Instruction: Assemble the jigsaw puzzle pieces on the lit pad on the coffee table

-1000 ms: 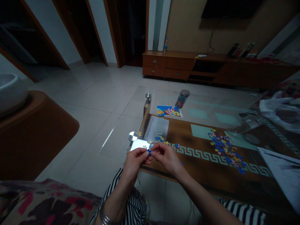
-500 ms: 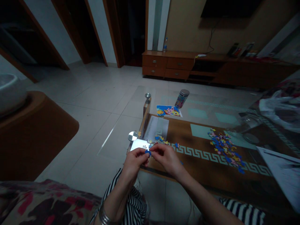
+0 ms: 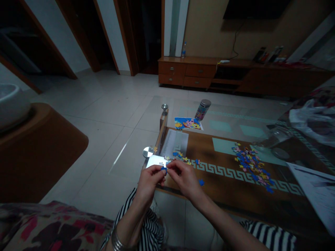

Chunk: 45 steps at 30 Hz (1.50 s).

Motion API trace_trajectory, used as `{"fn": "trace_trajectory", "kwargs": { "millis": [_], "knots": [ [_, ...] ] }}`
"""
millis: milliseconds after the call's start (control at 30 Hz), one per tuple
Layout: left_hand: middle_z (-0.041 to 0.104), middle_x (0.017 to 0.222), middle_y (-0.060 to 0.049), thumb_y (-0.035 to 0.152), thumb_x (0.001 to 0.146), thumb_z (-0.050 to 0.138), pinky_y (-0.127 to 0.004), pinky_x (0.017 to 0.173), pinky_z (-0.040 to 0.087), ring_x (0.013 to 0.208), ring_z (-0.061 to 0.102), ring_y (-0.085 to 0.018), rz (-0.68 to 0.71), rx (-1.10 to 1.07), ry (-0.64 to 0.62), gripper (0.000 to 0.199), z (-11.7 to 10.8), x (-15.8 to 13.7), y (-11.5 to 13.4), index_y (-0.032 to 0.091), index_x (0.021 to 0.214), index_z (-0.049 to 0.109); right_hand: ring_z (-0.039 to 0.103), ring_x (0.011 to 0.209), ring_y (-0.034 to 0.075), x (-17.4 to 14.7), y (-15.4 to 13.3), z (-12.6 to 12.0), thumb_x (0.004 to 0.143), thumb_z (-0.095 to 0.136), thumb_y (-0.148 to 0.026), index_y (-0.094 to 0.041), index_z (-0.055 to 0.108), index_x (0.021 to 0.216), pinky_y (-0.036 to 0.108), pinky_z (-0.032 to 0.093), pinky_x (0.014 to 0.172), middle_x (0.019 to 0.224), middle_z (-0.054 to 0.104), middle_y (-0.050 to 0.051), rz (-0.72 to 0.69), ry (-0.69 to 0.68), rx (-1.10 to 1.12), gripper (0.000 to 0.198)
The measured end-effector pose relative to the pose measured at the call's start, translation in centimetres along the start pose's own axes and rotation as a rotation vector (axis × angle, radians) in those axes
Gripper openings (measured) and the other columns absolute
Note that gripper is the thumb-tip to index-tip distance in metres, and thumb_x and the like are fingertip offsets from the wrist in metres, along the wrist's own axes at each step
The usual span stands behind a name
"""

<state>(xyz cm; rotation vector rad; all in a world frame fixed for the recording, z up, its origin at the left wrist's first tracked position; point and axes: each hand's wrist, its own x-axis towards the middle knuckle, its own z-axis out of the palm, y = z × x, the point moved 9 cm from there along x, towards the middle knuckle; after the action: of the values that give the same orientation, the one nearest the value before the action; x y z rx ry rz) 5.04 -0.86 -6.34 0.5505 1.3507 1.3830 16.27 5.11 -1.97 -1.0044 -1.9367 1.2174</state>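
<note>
My left hand (image 3: 149, 181) and my right hand (image 3: 183, 177) meet fingertip to fingertip over the near edge of a glass-topped table (image 3: 225, 195). Between the fingertips sits a small blue puzzle piece (image 3: 164, 169), pinched from both sides. Just beyond the hands lies a small cluster of loose puzzle pieces (image 3: 178, 157), and one single blue piece (image 3: 201, 182) rests to the right of my right hand. A larger heap of colourful pieces (image 3: 252, 165) lies further right on the table.
A cartoon picture card (image 3: 188, 123) and a cylindrical tin (image 3: 202, 109) stand at the table's far end. White paper (image 3: 314, 190) covers the right side. A wooden TV cabinet (image 3: 209, 75) lines the far wall. A floral cushion (image 3: 47, 226) is at lower left.
Both hands stay together on the blue piece, shifting only slightly toward the left. The single blue piece beside my right hand has come into view.
</note>
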Motion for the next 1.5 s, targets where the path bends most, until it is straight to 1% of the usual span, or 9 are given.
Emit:
{"fn": "trace_trajectory", "kwargs": {
  "millis": [100, 267, 500, 700, 933, 1067, 1267, 1400, 1500],
  "knots": [
    [0.060, 0.054, 0.003, 0.030, 0.065, 0.075, -0.020, 0.048, 0.040, 0.045, 0.051, -0.007, -0.010, -0.020, 0.003, 0.020, -0.2, 0.1, -0.2, 0.012, 0.072, 0.068, 0.060, 0.071, 0.016, 0.3, 0.4, 0.1, 0.079, 0.061, -0.016, -0.021, 0.065, 0.083, 0.028, 0.047, 0.066, 0.078, 0.066, 0.001, 0.056, -0.041, 0.073, 0.008],
    [0.062, 0.055, 0.002, 0.030, 0.062, 0.079, -0.018, 0.050, 0.041, 0.047, 0.053, -0.006, -0.043, -0.066, 0.007, 0.024, -0.2, 0.3, -0.6, 0.012, 0.075, 0.070, 0.061, 0.071, 0.015, 0.7, 1.3, 0.4, 0.072, 0.064, -0.008, -0.019, 0.064, 0.090, 0.027, 0.049, 0.068, 0.078, 0.067, 0.000, 0.166, -0.122, 0.226, 0.022],
    [0.065, 0.059, -0.002, 0.038, 0.060, 0.079, -0.019, 0.052, 0.046, 0.050, 0.057, -0.008, -0.106, -0.126, -0.028, 0.032, 0.4, 0.1, -0.8, 0.010, 0.074, 0.071, 0.059, 0.070, 0.016, 0.8, 1.6, 0.2, 0.076, 0.061, -0.018, -0.018, 0.066, 0.086, 0.029, 0.046, 0.067, 0.075, 0.065, 0.002, 0.170, -0.115, 0.198, 0.011],
    [0.064, 0.062, -0.003, 0.046, 0.064, 0.076, -0.020, 0.050, 0.049, 0.054, 0.057, -0.010, -0.128, -0.164, -0.048, 0.038, 0.8, 0.0, -0.7, 0.009, 0.069, 0.068, 0.057, 0.060, 0.013, 0.8, 2.5, 0.4, 0.072, 0.063, -0.020, -0.019, 0.064, 0.078, 0.027, 0.045, 0.060, 0.066, 0.061, -0.001, 0.270, -0.124, 0.303, 0.006],
    [0.065, 0.065, -0.002, 0.045, 0.064, 0.077, -0.020, 0.048, 0.050, 0.054, 0.056, -0.009, -0.138, -0.164, -0.046, 0.045, 0.9, 0.1, -1.0, 0.009, 0.090, 0.069, 0.054, 0.052, 0.011, 0.3, 3.6, 0.9, 0.070, 0.065, -0.022, -0.018, 0.063, 0.070, 0.025, 0.044, 0.054, 0.060, 0.060, -0.002, 0.447, -0.168, 0.403, 0.005],
    [0.066, 0.066, -0.003, 0.048, 0.064, 0.075, -0.021, 0.049, 0.051, 0.055, 0.058, -0.010, -0.138, -0.145, -0.039, 0.050, 0.8, 0.2, -1.2, 0.009, 0.094, 0.067, 0.053, 0.050, 0.010, 0.2, 3.8, 0.9, 0.072, 0.064, -0.021, -0.017, 0.062, 0.069, 0.025, 0.044, 0.054, 0.057, 0.060, -0.003, 0.497, -0.177, 0.422, 0.006],
    [0.064, 0.062, 0.001, 0.044, 0.064, 0.076, -0.020, 0.047, 0.047, 0.051, 0.056, -0.009, -0.110, -0.069, -0.017, 0.044, 0.3, 0.3, -1.1, 0.011, 0.091, 0.066, 0.052, 0.050, 0.010, 0.2, 3.8, 1.0, 0.075, 0.061, -0.019, -0.018, 0.060, 0.070, 0.024, 0.042, 0.053, 0.055, 0.055, -0.005, 0.480, -0.174, 0.378, 0.005],
    [0.063, 0.060, 0.002, 0.037, 0.061, 0.077, -0.021, 0.048, 0.046, 0.051, 0.056, -0.009, -0.078, -0.014, -0.003, 0.036, 0.1, 0.4, -1.0, 0.012, 0.084, 0.065, 0.053, 0.054, 0.011, 0.3, 3.7, 1.2, 0.072, 0.064, -0.014, -0.017, 0.059, 0.071, 0.024, 0.041, 0.054, 0.060, 0.056, -0.004, 0.371, -0.164, 0.326, 0.005],
    [0.063, 0.061, 0.002, 0.036, 0.062, 0.074, -0.022, 0.050, 0.047, 0.052, 0.057, -0.010, -0.058, 0.016, -0.005, 0.035, 0.2, 0.5, -0.9, 0.011, 0.085, 0.065, 0.053, 0.058, 0.012, 0.3, 3.8, 1.2, 0.073, 0.063, -0.012, -0.017, 0.060, 0.074, 0.024, 0.041, 0.056, 0.063, 0.057, -0.003, 0.311, -0.156, 0.274, 0.006]
  ]
}}
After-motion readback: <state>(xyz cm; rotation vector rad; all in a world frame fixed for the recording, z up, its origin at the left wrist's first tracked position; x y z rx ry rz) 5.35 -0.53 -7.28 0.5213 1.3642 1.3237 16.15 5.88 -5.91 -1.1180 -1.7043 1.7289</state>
